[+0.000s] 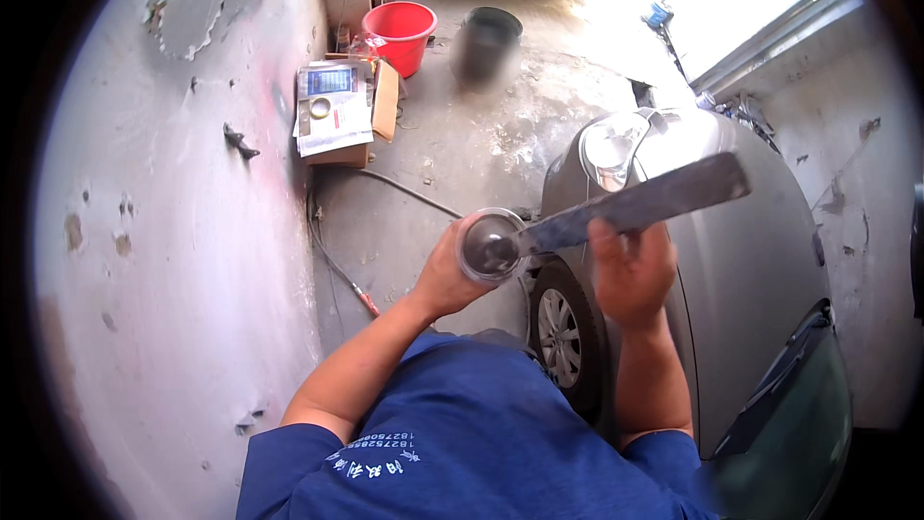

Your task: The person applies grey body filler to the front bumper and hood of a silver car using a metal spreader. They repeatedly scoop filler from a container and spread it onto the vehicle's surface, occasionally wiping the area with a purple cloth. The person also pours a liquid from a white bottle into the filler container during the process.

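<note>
My left hand (443, 274) is wrapped round a clear plastic cup (469, 256) in front of my body. Dark grey liquid (496, 248) shows inside it. In my right hand (637, 274) is a long flat stirring stick (664, 195), smeared with grey, gripped with the thumb along its face. The stick's left end meets the cup's right rim; whether its tip dips into the liquid I cannot tell. Its other end points up to the right, over the front of a grey car (741, 241).
The car's wheel (560, 323) stands close by my right forearm. A pitted wall (183, 260) runs along the left. Newspaper with a tape roll (320, 108) lies on cardboard boxes near a red bucket (404, 37) and a dark bucket (488, 43). A hose (409, 191) crosses the floor.
</note>
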A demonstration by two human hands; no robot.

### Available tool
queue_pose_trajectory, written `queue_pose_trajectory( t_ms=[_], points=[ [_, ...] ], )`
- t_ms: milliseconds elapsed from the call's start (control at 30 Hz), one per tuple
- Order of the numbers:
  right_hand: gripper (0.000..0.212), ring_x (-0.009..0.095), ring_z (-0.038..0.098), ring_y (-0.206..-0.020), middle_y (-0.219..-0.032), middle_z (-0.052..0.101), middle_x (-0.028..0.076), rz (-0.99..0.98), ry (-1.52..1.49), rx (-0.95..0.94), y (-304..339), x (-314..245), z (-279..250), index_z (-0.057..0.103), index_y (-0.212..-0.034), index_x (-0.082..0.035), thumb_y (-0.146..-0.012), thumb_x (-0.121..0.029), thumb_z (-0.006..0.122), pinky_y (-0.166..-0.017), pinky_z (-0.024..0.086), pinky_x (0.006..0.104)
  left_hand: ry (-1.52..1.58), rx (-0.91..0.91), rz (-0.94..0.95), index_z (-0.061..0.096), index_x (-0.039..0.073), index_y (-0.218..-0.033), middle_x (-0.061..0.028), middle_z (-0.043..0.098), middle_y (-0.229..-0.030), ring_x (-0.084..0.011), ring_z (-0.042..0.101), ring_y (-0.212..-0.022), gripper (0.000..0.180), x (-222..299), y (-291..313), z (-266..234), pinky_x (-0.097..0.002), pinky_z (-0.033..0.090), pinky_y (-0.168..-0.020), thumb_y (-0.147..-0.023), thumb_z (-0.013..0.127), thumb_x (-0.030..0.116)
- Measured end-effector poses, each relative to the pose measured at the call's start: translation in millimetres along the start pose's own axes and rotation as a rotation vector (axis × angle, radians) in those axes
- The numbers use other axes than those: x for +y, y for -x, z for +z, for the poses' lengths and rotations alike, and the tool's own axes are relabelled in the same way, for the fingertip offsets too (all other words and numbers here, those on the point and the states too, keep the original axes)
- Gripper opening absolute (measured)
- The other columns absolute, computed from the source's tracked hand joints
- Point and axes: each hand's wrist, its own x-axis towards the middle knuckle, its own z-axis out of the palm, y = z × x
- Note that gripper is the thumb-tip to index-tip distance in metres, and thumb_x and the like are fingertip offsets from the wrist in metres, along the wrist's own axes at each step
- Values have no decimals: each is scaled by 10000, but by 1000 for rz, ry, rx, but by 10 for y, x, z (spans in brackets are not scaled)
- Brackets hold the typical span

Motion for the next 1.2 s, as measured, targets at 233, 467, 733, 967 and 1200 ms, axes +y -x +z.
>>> queue_pose_trajectory(
  t_ms=[233, 467, 733, 967, 1200],
  points=[
    [117, 159, 615, -644, -787, 654, 95, -200, 184, -108, -718, 260, 414, 612, -929, 24, -862, -42, 681, -598, 486, 274, 14, -24, 11, 437, 66, -1337, -148, 550, -1253, -316, 543, -1168, 790, -307, -909, -185, -394, 442, -986, -670, 838, 199],
    [125, 179, 610, -594, -749, 645, 112, -4, -78, 141, -1505, 987, 605, 595, -889, 16, -844, -45, 695, -565, 482, 283, 36, -10, 26, 443, 69, -1332, -145, 553, -1247, -314, 542, -1165, 774, -683, -1765, -148, -389, 440, -989, -675, 833, 194],
    [123, 162, 602, -609, -762, 649, 101, 129, -129, 161, -2461, 2058, 463, 589, -928, 20, -876, -57, 669, -592, 487, 285, -30, -14, 21, 441, 51, -1331, -148, 543, -1274, -306, 549, -1172, 787, -1011, -2986, 79, -390, 434, -1001, -678, 849, 212],
    [149, 214, 632, -609, -719, 622, 117, -51, 143, 20, -3054, 2676, 375, 591, -897, 18, -838, -54, 708, -569, 491, 307, 34, 1, 43, 452, 57, -1316, -142, 550, -1250, -309, 557, -1150, 760, -1060, -4012, 348, -391, 447, -976, -682, 846, 199],
    [147, 194, 613, -614, -737, 631, 109, -45, 136, 23, -3645, 3113, 363, 590, -895, 24, -843, -50, 706, -592, 491, 297, 70, -48, 63, 459, 63, -1315, -138, 560, -1244, -308, 561, -1151, 758, -1303, -4824, 550, -387, 444, -984, -676, 844, 195]
  ],
)
